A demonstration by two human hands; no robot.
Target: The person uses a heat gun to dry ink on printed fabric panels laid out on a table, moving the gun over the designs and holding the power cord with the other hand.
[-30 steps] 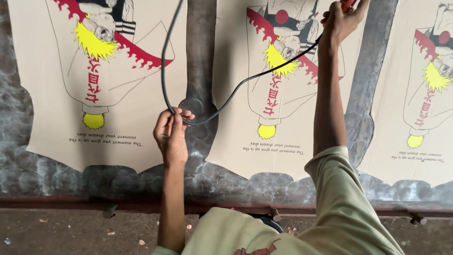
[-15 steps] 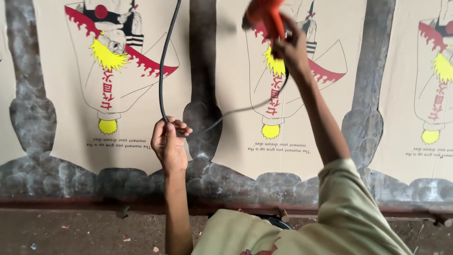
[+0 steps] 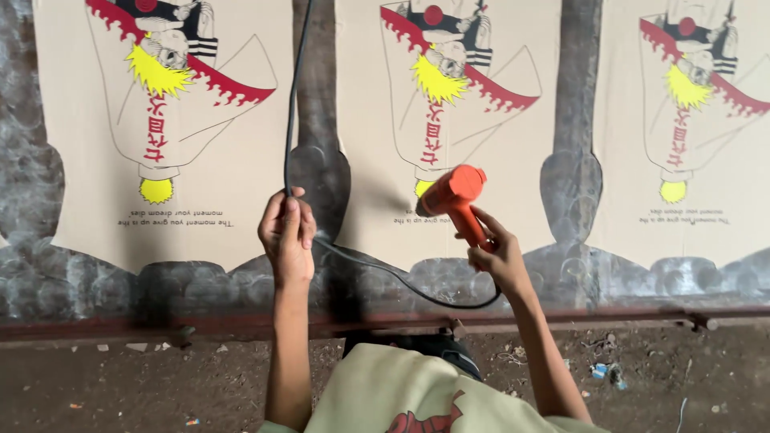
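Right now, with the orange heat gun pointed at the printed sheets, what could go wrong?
The orange heat gun in the right hand sits close to the middle printed sheet; lingering there might scorch it. The black cord, gripped by the left hand, loops under the gun and could snag or tug its aim.

3 tan printed sheets on dark grey bench (image 3: 321, 160): left sheet (image 3: 80, 160), middle sheet (image 3: 377, 160), right sheet (image 3: 722, 208), each with red, yellow, black figure print. Rusty bench edge (image 3: 160, 327) across lower frame. Dirt floor (image 3: 120, 385) below, small litter (image 3: 601, 371) lower right.
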